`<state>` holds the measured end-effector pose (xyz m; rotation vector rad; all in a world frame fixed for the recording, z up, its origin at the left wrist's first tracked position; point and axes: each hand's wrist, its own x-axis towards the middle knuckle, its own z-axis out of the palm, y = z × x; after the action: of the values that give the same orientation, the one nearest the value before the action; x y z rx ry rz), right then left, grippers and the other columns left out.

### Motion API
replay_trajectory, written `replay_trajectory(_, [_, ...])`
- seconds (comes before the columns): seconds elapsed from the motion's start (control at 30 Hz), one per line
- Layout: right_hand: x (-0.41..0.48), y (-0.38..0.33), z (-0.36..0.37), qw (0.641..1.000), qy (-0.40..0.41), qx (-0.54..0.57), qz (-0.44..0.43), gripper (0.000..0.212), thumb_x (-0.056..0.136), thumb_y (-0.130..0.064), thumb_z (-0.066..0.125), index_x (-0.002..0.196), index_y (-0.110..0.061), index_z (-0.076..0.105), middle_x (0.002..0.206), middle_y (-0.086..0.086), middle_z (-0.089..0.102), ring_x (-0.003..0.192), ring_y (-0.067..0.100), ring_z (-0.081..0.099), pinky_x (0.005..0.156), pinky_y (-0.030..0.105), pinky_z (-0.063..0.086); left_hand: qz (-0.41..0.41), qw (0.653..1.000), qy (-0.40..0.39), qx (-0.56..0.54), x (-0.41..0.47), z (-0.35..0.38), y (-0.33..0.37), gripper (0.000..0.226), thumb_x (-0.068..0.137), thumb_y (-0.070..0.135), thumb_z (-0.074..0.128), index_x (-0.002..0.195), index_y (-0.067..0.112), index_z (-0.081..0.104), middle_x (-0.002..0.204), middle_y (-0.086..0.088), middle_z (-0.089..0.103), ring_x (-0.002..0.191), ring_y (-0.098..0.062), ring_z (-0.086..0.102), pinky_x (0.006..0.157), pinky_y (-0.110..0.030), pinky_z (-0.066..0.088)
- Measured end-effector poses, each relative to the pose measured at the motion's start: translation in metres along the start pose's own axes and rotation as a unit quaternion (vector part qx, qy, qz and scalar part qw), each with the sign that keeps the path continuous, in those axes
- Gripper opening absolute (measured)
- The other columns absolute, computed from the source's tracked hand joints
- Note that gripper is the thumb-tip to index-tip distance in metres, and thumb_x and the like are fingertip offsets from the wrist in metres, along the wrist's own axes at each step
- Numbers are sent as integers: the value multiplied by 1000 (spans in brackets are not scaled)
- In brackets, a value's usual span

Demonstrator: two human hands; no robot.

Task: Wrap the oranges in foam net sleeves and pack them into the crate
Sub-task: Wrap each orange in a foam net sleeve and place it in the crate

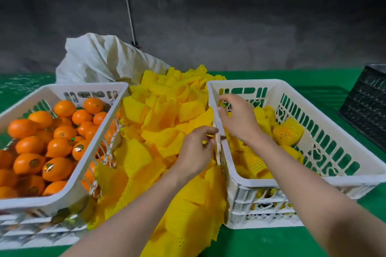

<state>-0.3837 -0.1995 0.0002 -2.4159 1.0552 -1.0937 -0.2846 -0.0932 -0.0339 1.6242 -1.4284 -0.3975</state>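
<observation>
Bare oranges (60,146) fill the white crate (69,192) on the left. A heap of yellow foam net sleeves (158,131) lies between the two crates. The white crate (342,175) on the right holds several sleeve-wrapped oranges (287,131). My left hand (195,152) is at the heap's right edge, against the right crate's left wall. Its thumb and curled fingers pinch a bit of yellow sleeve. My right hand (239,118) hovers over the right crate's far left corner, fingers loosely curled, with nothing visible in it.
A crumpled white sack (100,58) lies behind the sleeve heap. A black crate (367,106) stands at the far right edge. Everything sits on a green surface (261,242). A grey wall runs behind.
</observation>
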Motion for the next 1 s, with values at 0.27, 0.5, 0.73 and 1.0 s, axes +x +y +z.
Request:
replay_trajectory(0.27, [-23, -97, 93, 958, -266, -12, -107, 43, 86, -9, 60, 127, -13, 51, 128, 11, 55, 119, 27, 50, 96, 34, 40, -116, 989, 95, 13, -16, -131, -59, 30, 93, -7, 47, 103, 18, 60, 99, -5, 64, 91, -24, 63, 78, -46, 52])
replay_trajectory(0.5, [-44, -102, 174, 872, -396, -223, -182, 68, 85, -6, 57, 144, -23, 27, 159, 2, -6, 145, 29, -1, 114, 45, 20, -147, 976, 160, -4, -51, -186, -88, 32, 94, -7, 46, 105, 20, 60, 101, -4, 63, 97, -24, 62, 79, -41, 51])
replay_trajectory(0.73, [-31, -103, 171, 964, -242, -78, -71, 45, 93, -6, 42, 134, -21, 48, 140, 8, 43, 127, 24, 42, 102, 34, 36, -177, 966, 190, 9, -72, -240, -116, 28, 97, -3, 44, 117, 8, 59, 107, -8, 62, 88, -16, 62, 81, -39, 53])
replay_trajectory(1.0, [-16, -151, 128, 992, -18, 120, -37, 34, 92, -10, 56, 124, -9, 44, 110, 11, 58, 99, 41, 56, 69, 37, 37, -225, 953, 55, 198, -32, -271, -166, 39, 89, -6, 50, 127, 1, 54, 124, -18, 59, 105, -31, 59, 60, -24, 43])
